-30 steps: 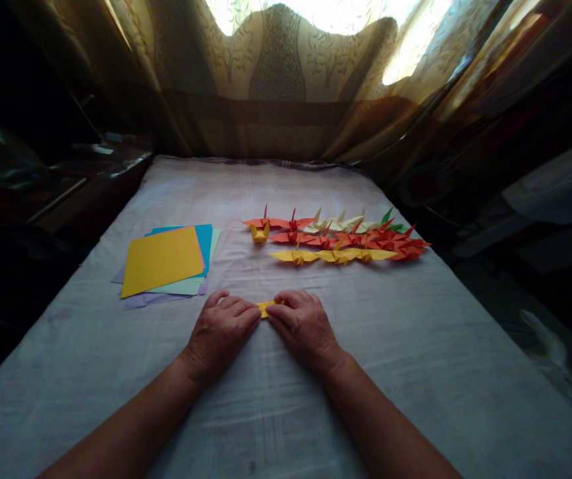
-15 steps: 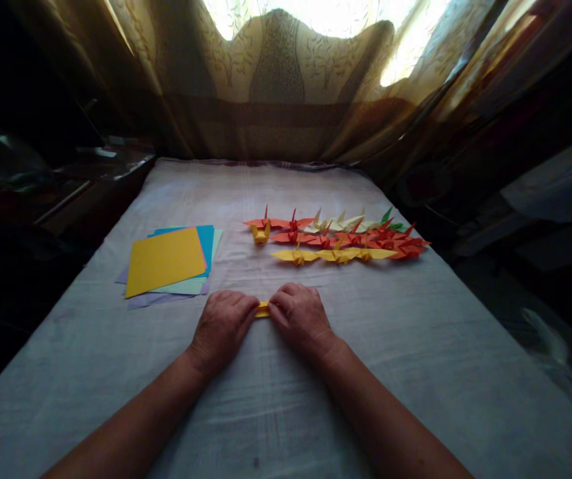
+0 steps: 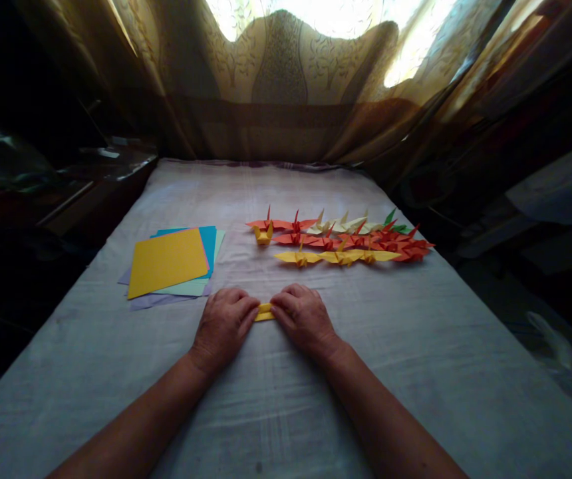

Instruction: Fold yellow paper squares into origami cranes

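A narrow folded strip of yellow paper (image 3: 265, 312) lies low over the cloth, stretched between my hands. My left hand (image 3: 225, 324) pinches its left end, fingers closed with the thumb toward the middle. The right end is gripped the same way by my right hand (image 3: 304, 317). Both ends of the paper are covered by fingers. Beyond the hands stand folded paper cranes: yellow ones (image 3: 338, 257) in the nearest row, orange-red ones (image 3: 328, 242) behind, then pale cream and green ones. A small yellow folded piece (image 3: 264, 235) sits at their left.
Left of my hands is a loose stack of square paper sheets (image 3: 169, 263), yellow on top, with blue, pale green and lilac below. A white cloth (image 3: 286, 412) covers the table. A patterned curtain (image 3: 281, 73) hangs behind; dark clutter lies on both sides.
Slightly more of the yellow strip shows between my fingertips, and the hands are a little farther apart. Both still pinch it. The whole view has shifted slightly.
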Action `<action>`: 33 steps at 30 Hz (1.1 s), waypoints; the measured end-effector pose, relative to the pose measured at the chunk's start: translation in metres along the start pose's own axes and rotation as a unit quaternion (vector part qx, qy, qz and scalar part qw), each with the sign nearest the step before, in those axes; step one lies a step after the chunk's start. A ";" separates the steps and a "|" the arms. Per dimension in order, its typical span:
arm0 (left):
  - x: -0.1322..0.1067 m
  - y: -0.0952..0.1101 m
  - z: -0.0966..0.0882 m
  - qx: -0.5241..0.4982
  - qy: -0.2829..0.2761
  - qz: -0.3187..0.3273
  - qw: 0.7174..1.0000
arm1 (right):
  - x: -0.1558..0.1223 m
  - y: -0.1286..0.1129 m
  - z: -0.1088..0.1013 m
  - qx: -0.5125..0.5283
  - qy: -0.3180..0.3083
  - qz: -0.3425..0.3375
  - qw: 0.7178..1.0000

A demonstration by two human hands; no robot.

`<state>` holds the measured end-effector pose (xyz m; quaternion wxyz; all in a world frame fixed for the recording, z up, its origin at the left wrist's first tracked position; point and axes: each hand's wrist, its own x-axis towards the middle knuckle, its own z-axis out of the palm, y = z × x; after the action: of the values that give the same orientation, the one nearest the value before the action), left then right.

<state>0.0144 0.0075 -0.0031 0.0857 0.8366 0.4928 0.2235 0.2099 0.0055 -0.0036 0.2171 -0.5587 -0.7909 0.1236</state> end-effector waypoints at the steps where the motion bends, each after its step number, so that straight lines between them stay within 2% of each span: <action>1: 0.000 0.000 0.000 0.000 0.002 0.002 1.000 | 0.000 0.001 0.001 0.006 0.007 -0.005 1.000; 19: -0.003 -0.002 0.000 -0.005 0.008 0.019 1.000 | -0.004 0.000 0.005 0.001 0.082 -0.075 0.994; 29: -0.004 0.000 0.000 -0.002 0.018 0.041 0.999 | -0.006 -0.002 0.005 -0.024 0.060 -0.079 0.995; 33: -0.003 0.001 -0.002 0.005 -0.001 0.053 0.999 | -0.005 -0.003 0.005 -0.018 0.060 -0.068 0.996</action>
<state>0.0135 0.0046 -0.0018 0.0700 0.8620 0.4490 0.2244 0.2067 0.0003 -0.0074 0.2620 -0.5139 -0.8146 0.0610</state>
